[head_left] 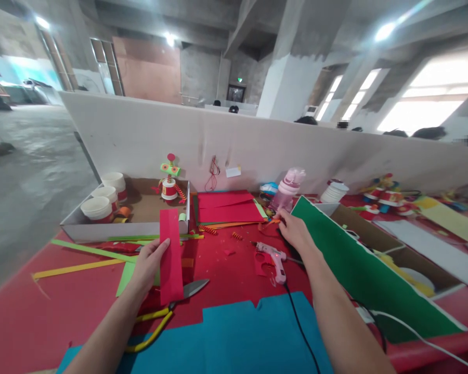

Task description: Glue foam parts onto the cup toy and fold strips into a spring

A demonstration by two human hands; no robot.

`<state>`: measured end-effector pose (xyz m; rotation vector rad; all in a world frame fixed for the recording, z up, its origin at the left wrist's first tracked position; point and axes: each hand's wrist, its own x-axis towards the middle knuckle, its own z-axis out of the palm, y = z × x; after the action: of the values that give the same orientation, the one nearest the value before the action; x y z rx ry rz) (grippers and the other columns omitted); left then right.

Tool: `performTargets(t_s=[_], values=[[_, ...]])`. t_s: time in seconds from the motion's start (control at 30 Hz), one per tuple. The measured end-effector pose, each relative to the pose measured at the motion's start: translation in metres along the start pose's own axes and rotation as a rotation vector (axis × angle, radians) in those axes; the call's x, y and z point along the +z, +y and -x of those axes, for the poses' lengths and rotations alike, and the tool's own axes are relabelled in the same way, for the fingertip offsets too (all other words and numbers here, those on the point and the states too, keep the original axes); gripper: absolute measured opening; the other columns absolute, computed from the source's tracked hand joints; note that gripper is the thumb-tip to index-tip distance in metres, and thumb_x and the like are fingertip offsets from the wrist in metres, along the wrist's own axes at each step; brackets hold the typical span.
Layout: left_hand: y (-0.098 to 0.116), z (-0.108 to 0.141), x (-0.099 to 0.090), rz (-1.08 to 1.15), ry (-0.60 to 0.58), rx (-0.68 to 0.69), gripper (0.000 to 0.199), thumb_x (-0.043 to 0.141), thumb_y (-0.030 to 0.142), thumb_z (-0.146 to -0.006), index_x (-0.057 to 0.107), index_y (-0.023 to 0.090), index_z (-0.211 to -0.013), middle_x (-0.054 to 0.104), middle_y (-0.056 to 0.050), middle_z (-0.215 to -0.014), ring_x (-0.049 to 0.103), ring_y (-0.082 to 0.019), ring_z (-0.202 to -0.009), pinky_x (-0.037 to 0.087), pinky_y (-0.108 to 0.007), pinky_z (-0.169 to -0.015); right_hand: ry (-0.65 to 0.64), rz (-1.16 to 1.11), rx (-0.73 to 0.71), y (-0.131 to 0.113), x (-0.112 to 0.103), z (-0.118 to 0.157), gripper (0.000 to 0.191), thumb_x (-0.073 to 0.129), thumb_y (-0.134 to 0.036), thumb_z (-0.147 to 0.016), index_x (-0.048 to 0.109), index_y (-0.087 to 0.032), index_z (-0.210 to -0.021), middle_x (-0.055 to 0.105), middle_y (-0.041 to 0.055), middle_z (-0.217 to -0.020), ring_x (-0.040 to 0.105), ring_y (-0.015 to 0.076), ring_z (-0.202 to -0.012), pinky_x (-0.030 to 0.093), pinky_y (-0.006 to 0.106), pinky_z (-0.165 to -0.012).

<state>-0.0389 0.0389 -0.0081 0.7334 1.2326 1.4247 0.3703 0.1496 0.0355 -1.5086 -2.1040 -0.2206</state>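
My left hand (152, 259) pinches a red paper strip (170, 259) between thumb and fingers, holding it upright over the table. Below the strip lie yellow-handled scissors (156, 322), their blades pointing right. My right hand (295, 229) reaches to the back of the table, just in front of a pink bottle (288, 188). Its fingers are closed together by some small orange bits; what they hold, if anything, is too small to make out. Under that hand rests a pink hot glue gun (272, 257), with a ring-shaped red paper scrap (262, 264) beside it.
A cardboard tray (140, 189) at back left holds paper cups (97, 208) and a paper-cup robot figure (169, 184). Red paper sheets (230, 206) lie mid-back. Blue paper (257, 332) covers the front; a green board (351, 275) leans at right. Yellow strips (81, 269) lie left.
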Motion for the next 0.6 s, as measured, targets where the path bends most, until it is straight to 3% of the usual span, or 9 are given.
performTargets(t_s=[0.1, 0.27, 0.37, 0.5, 0.6], values=[[-0.002, -0.001, -0.001, -0.008, -0.014, -0.008, 0.039, 0.074, 0.039, -0.068, 0.068, 0.015, -0.097, 0.074, -0.005, -0.073, 0.069, -0.02, -0.06, 0.054, -0.027, -0.057, 0.062, -0.051, 0.058, 0.011, -0.004, -0.001, 0.02, 0.044, -0.013, -0.078, 0.058, -0.023, -0.088, 0.07, 0.0025, -0.088, 0.066, 0.0185, -0.077, 0.047, 0.028, -0.071], [-0.003, -0.001, -0.003, -0.001, -0.034, -0.009, 0.038, 0.074, 0.038, -0.069, 0.068, 0.016, -0.099, 0.074, -0.004, -0.072, 0.069, -0.02, -0.059, 0.054, -0.027, -0.056, 0.374, -0.198, 0.13, 0.013, -0.016, -0.014, 0.016, 0.049, -0.018, -0.078, 0.06, -0.021, -0.089, 0.07, 0.0052, -0.094, 0.066, 0.0184, -0.081, 0.049, 0.032, -0.079], [-0.003, -0.001, -0.003, -0.005, -0.033, -0.009, 0.039, 0.074, 0.039, -0.068, 0.068, 0.016, -0.099, 0.073, -0.004, -0.07, 0.069, -0.02, -0.059, 0.054, -0.027, -0.056, 0.524, -0.434, 0.225, 0.012, -0.015, -0.021, 0.014, 0.054, -0.029, -0.079, 0.058, -0.019, -0.088, 0.069, 0.0063, -0.09, 0.067, 0.0184, -0.075, 0.053, 0.033, -0.074], [-0.002, -0.002, -0.003, -0.006, -0.028, -0.001, 0.038, 0.074, 0.039, -0.068, 0.068, 0.016, -0.098, 0.074, -0.006, -0.075, 0.069, -0.021, -0.062, 0.055, -0.027, -0.056, 0.552, -0.856, 0.421, 0.019, 0.003, -0.027, 0.026, 0.063, -0.039, -0.072, 0.054, -0.019, -0.086, 0.066, 0.0024, -0.076, 0.065, 0.0161, -0.06, 0.056, 0.032, -0.062], [-0.002, 0.0, -0.002, -0.016, -0.032, -0.001, 0.035, 0.073, 0.038, -0.07, 0.068, 0.016, -0.096, 0.074, -0.006, -0.075, 0.069, -0.021, -0.061, 0.054, -0.027, -0.054, 0.517, -0.981, 0.606, 0.028, 0.027, -0.027, 0.03, 0.069, -0.039, -0.066, 0.053, -0.019, -0.081, 0.063, -0.001, -0.066, 0.064, 0.0155, -0.057, 0.057, 0.031, -0.06]])
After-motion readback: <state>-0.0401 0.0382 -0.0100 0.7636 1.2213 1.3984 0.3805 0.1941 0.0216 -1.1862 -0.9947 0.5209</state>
